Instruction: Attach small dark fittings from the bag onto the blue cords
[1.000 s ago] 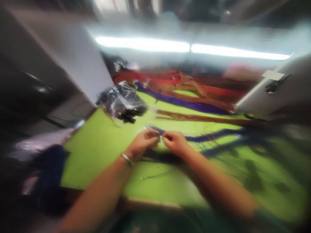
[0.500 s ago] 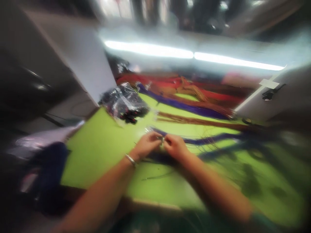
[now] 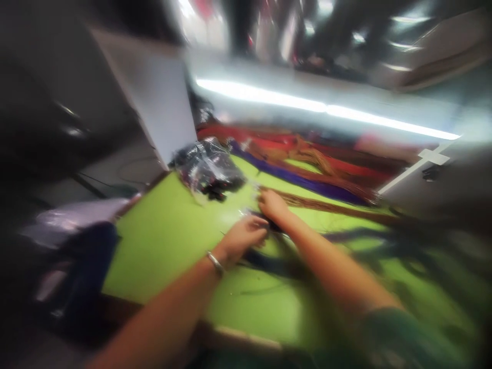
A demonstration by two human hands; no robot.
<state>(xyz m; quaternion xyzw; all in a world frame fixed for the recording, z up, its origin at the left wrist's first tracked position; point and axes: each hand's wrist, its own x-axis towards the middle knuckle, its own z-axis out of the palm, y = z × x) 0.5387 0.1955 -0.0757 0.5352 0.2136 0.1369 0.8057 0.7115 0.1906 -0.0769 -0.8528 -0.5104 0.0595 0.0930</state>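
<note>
The picture is smeared by motion. My left hand (image 3: 243, 237), a metal bangle on its wrist, rests curled on the green table (image 3: 165, 241) at the end of a dark blue strand bundle (image 3: 269, 261). My right hand (image 3: 272, 203) has reached further out and touches the near end of a brown strand bundle (image 3: 330, 205). Its fingers are too blurred to read. A clear plastic bag of dark small parts (image 3: 209, 171) lies just left of the right hand.
Purple (image 3: 300, 179), red (image 3: 346, 164) and orange strand bundles lie across the far half of the table. A white panel (image 3: 154, 102) stands at the back left, another white board (image 3: 423, 179) at the right. Dark blue cloth (image 3: 88, 256) sits off the table's left edge.
My hands were pinched together on the blue strand; now the right hand has moved forward to the brown bundle. The left hand stays near the blue strand. The camera has tilted.
</note>
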